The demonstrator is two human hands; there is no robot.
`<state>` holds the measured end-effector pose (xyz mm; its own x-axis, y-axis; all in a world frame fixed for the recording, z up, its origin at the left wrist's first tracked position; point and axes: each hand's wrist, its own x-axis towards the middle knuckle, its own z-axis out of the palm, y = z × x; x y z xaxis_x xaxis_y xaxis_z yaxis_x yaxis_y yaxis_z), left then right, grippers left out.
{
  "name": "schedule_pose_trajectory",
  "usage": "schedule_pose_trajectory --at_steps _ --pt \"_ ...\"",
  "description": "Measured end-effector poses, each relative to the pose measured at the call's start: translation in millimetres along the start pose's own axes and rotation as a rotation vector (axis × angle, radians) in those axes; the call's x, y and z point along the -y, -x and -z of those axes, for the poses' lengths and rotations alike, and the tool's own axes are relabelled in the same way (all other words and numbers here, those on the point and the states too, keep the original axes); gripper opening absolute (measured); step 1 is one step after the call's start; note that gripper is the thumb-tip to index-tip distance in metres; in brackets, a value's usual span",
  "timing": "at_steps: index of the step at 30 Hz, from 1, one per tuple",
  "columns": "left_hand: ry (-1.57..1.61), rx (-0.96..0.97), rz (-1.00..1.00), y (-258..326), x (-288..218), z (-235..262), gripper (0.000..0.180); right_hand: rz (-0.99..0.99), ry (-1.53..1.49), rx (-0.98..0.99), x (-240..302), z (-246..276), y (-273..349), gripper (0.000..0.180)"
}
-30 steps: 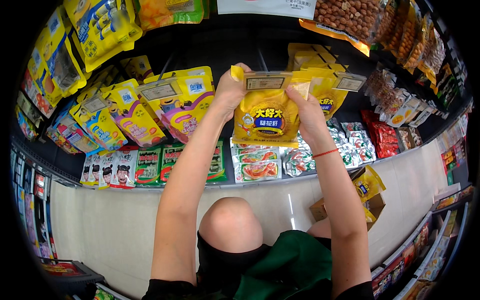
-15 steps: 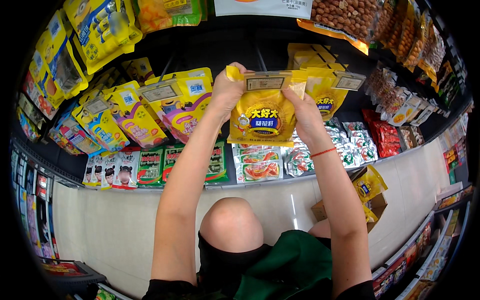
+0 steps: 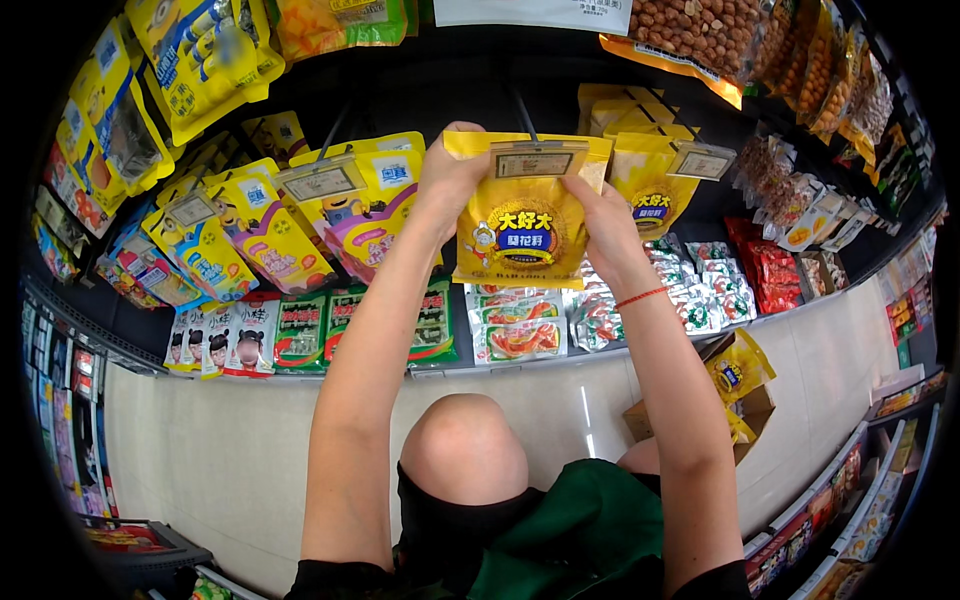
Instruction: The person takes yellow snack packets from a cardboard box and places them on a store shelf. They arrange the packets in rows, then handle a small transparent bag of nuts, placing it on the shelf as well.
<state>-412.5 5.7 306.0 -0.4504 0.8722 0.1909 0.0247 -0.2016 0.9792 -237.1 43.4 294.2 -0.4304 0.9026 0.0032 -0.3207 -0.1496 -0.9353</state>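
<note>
Both my hands hold a yellow bag of sunflower seeds (image 3: 522, 262) in front of the shelf, its printed face turned to me. My left hand (image 3: 452, 188) grips the upper left edge, fingers curled behind it. On the upper right, my right hand (image 3: 608, 228) pinches the bag, its thumb on the front just below a price tag holder (image 3: 540, 160). That holder lies across the bag's top, at the end of a metal display hook (image 3: 520, 108). Whether the bag hangs on the hook is hidden. Matching yellow bags (image 3: 648, 178) hang close by on the right.
Yellow and pink snack pouches (image 3: 375, 205) hang to the left. Small packets (image 3: 515, 325) line the bottom shelf. Larger bags, among them a nut bag (image 3: 690, 35), hang overhead. A cardboard box (image 3: 757, 412) with more yellow bags stands on the floor (image 3: 250, 430) beside my right forearm.
The bag has shifted slightly left against the tag holder, and more of its upper left corner shows. Both hands keep their hold.
</note>
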Motion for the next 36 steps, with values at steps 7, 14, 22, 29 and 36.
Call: schedule_pose_trajectory --at_steps 7,14,22,29,36 --pt "-0.117 0.059 -0.076 27 40 17 0.061 0.111 0.170 0.024 -18 16 -6 0.042" --pt "-0.165 0.118 -0.152 39 76 15 0.070 0.478 0.852 -0.182 -60 31 20 0.073" --pt "-0.119 0.065 -0.048 27 84 5 0.052 0.805 1.223 0.002 -48 8 27 0.069" --pt "-0.091 0.039 0.011 -3 93 6 0.042 0.773 1.272 0.032 -53 6 -4 0.062" --pt "-0.102 -0.051 -0.022 -38 113 3 0.039 0.631 1.243 0.081 -53 6 -30 0.054"
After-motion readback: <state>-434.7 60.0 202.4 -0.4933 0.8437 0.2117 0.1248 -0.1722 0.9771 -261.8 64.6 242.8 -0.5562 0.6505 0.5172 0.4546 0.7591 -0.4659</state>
